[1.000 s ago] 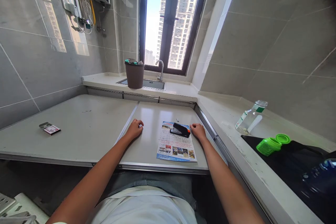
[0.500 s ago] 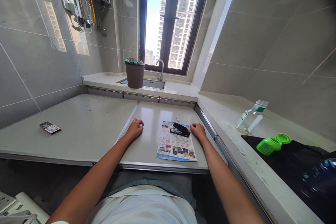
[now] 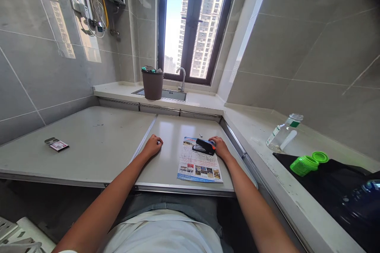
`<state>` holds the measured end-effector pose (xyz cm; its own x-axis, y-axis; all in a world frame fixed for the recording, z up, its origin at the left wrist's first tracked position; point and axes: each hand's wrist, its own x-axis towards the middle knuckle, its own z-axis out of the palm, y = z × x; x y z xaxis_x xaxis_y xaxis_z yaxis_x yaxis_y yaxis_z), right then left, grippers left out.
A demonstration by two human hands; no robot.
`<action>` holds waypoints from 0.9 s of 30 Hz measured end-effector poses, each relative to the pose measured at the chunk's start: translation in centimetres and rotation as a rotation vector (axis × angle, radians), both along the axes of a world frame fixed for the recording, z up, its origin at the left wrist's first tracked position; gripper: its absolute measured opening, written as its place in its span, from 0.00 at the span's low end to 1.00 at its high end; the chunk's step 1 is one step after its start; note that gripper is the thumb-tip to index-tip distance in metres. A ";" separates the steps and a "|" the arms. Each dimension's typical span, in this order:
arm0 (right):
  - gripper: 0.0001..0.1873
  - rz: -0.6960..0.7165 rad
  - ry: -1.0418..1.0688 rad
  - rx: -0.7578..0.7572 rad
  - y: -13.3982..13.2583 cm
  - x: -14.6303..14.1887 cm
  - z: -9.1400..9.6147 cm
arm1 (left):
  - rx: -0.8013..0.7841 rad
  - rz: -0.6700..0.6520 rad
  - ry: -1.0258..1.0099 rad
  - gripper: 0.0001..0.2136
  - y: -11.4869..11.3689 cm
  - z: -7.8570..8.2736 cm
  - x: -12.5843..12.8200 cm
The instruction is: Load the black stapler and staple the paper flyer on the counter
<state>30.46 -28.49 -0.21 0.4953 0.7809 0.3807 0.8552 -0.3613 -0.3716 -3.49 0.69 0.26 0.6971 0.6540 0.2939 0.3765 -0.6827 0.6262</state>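
Note:
A black stapler (image 3: 203,147) with an orange end lies across the upper part of a printed leaflet (image 3: 198,170) on the table. My right hand (image 3: 220,147) is at the stapler's orange end, its fingers apart and reaching over the leaflet's right edge; whether they touch the stapler is hard to make out. Left of the leaflet, my left hand (image 3: 152,145) rests on the bare tabletop with its fingers curled in, and nothing shows in it. A tiny staple-like piece (image 3: 200,135) lies just beyond the leaflet.
A small opened box (image 3: 59,145) sits at the table's left. Along the right ledge stand a clear glass bottle (image 3: 283,132) and an opened green jar (image 3: 304,165). A brown bin (image 3: 152,85) stands by the sink (image 3: 175,95) at the back.
My right hand has moved left, from beside the leaflet to the stapler's orange end, with its fingers extending. My left hand and the stapler stay put.

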 end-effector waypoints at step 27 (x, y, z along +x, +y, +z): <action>0.30 0.148 0.053 -0.126 1.0 -1.0 -0.4 | 0.037 -0.001 0.024 0.09 0.1 -0.2 0.1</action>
<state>29.45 -27.48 -0.60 0.3889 0.8863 0.2515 0.8826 -0.2801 -0.3776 -3.41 0.74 0.04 0.7047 0.6426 0.3007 0.3909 -0.7053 0.5914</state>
